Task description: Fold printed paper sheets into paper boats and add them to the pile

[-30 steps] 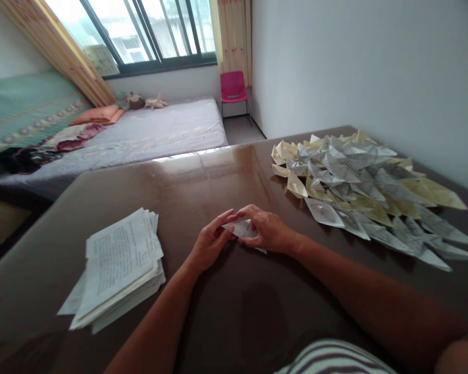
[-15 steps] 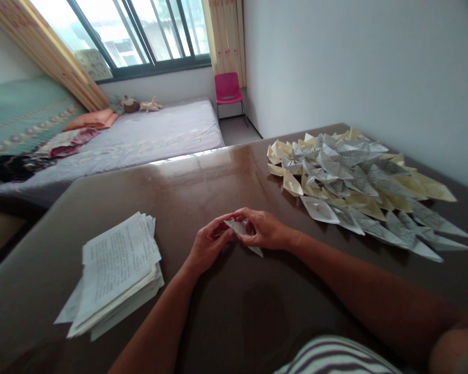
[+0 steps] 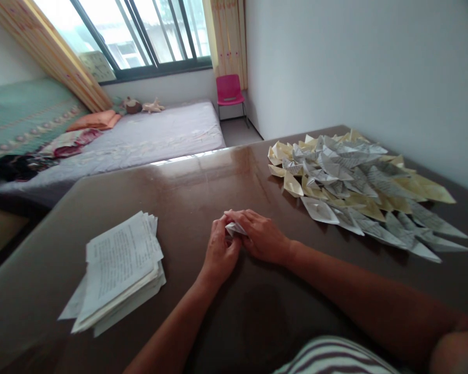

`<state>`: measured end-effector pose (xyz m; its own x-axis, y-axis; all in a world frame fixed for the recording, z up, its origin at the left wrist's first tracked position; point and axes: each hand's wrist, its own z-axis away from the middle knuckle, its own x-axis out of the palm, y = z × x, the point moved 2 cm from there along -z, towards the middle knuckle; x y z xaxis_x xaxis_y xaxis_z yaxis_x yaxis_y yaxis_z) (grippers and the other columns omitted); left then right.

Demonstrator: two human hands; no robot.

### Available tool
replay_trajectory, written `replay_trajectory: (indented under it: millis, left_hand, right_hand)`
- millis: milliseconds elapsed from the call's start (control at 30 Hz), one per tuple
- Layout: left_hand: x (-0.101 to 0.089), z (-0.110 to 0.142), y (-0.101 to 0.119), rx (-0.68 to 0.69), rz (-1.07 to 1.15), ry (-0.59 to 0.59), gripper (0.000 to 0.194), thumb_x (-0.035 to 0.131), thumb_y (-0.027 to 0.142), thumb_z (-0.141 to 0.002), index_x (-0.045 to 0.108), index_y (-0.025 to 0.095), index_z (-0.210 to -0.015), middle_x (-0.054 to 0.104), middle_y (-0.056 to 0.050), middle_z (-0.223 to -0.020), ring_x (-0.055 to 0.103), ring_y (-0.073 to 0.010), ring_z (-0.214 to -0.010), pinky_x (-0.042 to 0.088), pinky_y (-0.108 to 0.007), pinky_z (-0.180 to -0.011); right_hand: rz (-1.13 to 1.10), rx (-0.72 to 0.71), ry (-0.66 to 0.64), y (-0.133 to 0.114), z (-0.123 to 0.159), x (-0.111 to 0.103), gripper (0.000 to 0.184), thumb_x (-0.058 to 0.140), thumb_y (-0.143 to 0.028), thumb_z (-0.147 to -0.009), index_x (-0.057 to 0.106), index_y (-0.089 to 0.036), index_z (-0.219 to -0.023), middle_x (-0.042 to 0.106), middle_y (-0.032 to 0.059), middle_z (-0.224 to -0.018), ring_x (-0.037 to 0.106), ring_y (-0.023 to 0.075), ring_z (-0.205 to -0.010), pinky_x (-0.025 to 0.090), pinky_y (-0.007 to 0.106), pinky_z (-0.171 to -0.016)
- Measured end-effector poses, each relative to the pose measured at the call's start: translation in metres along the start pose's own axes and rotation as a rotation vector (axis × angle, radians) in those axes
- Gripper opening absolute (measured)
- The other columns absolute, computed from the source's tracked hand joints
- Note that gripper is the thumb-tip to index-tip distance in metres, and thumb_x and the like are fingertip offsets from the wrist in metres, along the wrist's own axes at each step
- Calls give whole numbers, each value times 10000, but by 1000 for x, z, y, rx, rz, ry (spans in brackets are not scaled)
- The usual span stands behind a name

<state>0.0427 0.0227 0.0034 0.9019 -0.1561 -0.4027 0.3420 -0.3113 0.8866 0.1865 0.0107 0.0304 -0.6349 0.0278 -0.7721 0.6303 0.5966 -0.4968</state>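
Between my hands is a small folded piece of white paper, mostly covered by my fingers. My left hand is closed on its left side, thumb toward me and fingertips at the far edge. My right hand wraps over its right side, with the fingers meeting the left fingertips. Both hands are low over the brown table. To the left lies a stack of printed paper sheets, loosely squared. A large group of folded paper boats, white and cream, sits to the right.
Past the table's far edge stands a bed with orange pillows and soft toys. A pink chair is by the curtain. A white wall runs along the right side.
My left hand has shifted right, closer to my right hand. My right hand has closed further over the paper, and less of the paper shows now.
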Motion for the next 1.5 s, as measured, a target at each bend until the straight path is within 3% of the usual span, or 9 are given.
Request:
replay_trajectory:
  millis: [100,233,400,533,600,767,967,1367,1500]
  left_hand:
    - [-1,0,5,62,-127,0,504,488,78,-786,499,194,-1276,559,-73,-1068,564,-174,-903,502,-301,-777]
    - [1,1,13,129,-269,-10,568,474,46,-773,459,216,-1315,539,-64,-1039,542,-160,-833,482,-302,-773]
    - [1,-1,9,127,-276,53,521,507,79,-780,444,205,-1282,516,-34,-935,511,-150,-785,472,-275,-710]
    - [-6,-7,2,143,-310,99,412,513,58,-737,500,207,-1121,478,1,-849,499,-138,-750,461,-257,-688]
    - [-10,-10,1,170,-367,107,312,507,63,-738,507,204,-1016,485,-4,-866,504,-140,-752,454,-256,-677]
    - [-18,-15,-4,221,-597,-31,163,475,83,-777,515,210,-871,520,-22,-891,521,-167,-784,445,-287,-700]
    - [-25,-11,-13,303,-650,-194,180,477,105,-820,577,224,-911,568,-35,-985,539,-187,-914,469,-309,-795]
    - [-36,-8,-14,375,-559,-277,284,492,72,-805,674,221,-965,638,-41,-998,566,-178,-936,494,-324,-855]
    - [-37,-11,-16,370,-549,-201,262,466,101,-848,677,211,-958,661,-46,-1001,580,-176,-961,494,-331,-882]
  right_hand:
    - [32,90,73,0,0,0,710,519,-97,-751,288,-201,-1415,469,104,-1352,447,235,-1226,443,373,-986]
    - [60,214,73,9,0,4,645,551,-147,-765,341,-203,-1372,498,113,-1276,517,242,-1111,492,364,-879]
    - [-79,153,109,16,-2,9,569,506,-75,-751,399,-187,-1299,553,71,-1043,544,202,-953,469,341,-869]
    - [-123,131,167,21,-3,11,594,507,-45,-711,406,-191,-1278,527,64,-1018,536,191,-908,463,304,-819]
    - [-106,146,178,26,-4,11,518,512,-56,-723,436,-193,-1218,529,62,-1013,537,187,-896,453,292,-800]
    - [27,166,25,39,-4,10,231,502,-70,-775,539,-211,-956,558,32,-971,535,162,-867,418,253,-755]
    - [168,76,-158,47,-2,-5,194,562,-125,-787,623,-226,-941,595,33,-995,509,190,-963,397,292,-829]
    - [201,46,-257,51,-3,-19,173,594,-216,-832,720,-268,-939,653,23,-982,559,181,-936,410,292,-789]
    - [195,43,-250,52,-2,-18,181,593,-234,-842,730,-285,-948,660,21,-966,563,176,-919,416,291,-782]
